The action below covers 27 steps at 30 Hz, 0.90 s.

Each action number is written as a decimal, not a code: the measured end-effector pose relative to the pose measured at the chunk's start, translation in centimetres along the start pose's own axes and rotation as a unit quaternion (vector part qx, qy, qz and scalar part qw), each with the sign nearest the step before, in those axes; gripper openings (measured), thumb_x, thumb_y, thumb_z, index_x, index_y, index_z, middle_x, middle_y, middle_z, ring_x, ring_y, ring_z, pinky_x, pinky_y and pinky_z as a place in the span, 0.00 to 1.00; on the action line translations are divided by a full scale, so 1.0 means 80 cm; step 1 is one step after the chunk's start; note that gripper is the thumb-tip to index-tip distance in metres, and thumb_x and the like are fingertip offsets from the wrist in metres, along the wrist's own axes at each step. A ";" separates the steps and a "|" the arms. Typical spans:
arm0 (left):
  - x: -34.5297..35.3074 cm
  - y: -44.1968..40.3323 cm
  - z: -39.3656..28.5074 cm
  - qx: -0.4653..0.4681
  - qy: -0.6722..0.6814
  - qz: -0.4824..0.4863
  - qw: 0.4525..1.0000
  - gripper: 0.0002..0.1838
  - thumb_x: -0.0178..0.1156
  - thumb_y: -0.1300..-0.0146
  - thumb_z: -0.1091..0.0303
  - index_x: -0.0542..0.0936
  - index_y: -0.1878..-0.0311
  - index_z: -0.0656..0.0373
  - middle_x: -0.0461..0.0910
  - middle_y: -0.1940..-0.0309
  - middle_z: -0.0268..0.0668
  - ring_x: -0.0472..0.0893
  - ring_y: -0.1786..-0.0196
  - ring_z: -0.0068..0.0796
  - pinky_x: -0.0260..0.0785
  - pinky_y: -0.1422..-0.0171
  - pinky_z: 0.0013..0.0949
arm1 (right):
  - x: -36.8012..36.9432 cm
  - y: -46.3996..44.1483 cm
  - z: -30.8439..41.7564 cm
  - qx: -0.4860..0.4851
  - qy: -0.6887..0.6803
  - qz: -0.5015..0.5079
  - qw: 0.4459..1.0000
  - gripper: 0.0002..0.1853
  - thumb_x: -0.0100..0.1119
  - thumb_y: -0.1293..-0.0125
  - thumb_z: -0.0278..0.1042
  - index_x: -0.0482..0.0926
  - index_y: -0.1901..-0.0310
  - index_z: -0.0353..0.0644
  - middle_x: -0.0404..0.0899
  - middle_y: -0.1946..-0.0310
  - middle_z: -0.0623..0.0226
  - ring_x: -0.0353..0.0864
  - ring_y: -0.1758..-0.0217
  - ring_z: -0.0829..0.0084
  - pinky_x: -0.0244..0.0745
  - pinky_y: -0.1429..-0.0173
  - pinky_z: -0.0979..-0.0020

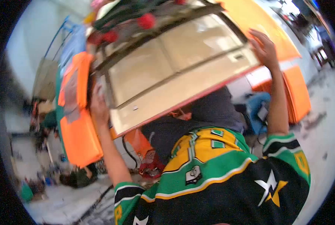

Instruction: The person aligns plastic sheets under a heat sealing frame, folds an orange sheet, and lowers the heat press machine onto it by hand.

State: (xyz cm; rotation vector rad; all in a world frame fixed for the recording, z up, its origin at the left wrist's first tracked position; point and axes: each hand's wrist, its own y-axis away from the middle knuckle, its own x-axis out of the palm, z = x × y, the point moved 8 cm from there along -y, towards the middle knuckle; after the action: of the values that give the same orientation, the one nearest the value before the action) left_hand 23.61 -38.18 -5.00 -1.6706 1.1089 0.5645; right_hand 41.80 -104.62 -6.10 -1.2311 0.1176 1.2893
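In the head view, a beige panel [178, 81] crossed by brown strips [177, 72] is seen above the lap [214, 108] of a person in a green, black and yellow jersey [212, 168]. The panel's red edge [190, 101] is turned toward the body. Its opposite sides are met by the left hand [99, 105] and the right hand [265, 48], set well apart; whether either is clamped on it cannot be told through the blur. The scene is flanked by orange slabs [81, 140] and orange sheets [298, 93].
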 end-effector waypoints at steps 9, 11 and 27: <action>-0.038 0.009 -0.030 0.026 -0.026 -0.170 0.985 0.14 0.54 0.21 0.66 0.82 0.42 0.62 0.86 0.51 0.46 0.86 0.47 0.46 0.77 0.40 0.43 | 0.006 -0.003 -0.013 0.015 -0.014 0.045 0.999 0.18 0.58 0.20 0.34 0.81 0.35 0.35 0.81 0.33 0.55 0.76 0.26 0.62 0.67 0.22 0.61; -0.044 0.012 -0.029 0.006 -0.008 -0.192 0.981 0.13 0.55 0.22 0.67 0.82 0.44 0.62 0.86 0.54 0.46 0.86 0.50 0.45 0.78 0.43 0.42 | 0.006 -0.002 -0.013 0.015 0.010 0.044 0.999 0.19 0.57 0.21 0.35 0.81 0.36 0.35 0.81 0.34 0.52 0.79 0.29 0.58 0.70 0.24 0.59; -0.222 0.136 0.022 -0.227 -0.148 -0.010 0.962 0.30 0.71 0.32 0.57 0.78 0.33 0.64 0.80 0.35 0.51 0.78 0.31 0.49 0.70 0.27 0.45 | 0.008 -0.003 -0.030 0.017 -0.027 0.022 0.999 0.19 0.55 0.19 0.37 0.80 0.35 0.34 0.80 0.33 0.52 0.77 0.27 0.59 0.72 0.24 0.60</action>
State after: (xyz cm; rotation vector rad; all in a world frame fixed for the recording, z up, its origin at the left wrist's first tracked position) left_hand 6.05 -30.22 3.07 -1.8999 0.7787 1.0813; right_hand 43.50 -105.91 -7.39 -1.1690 0.1284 1.3534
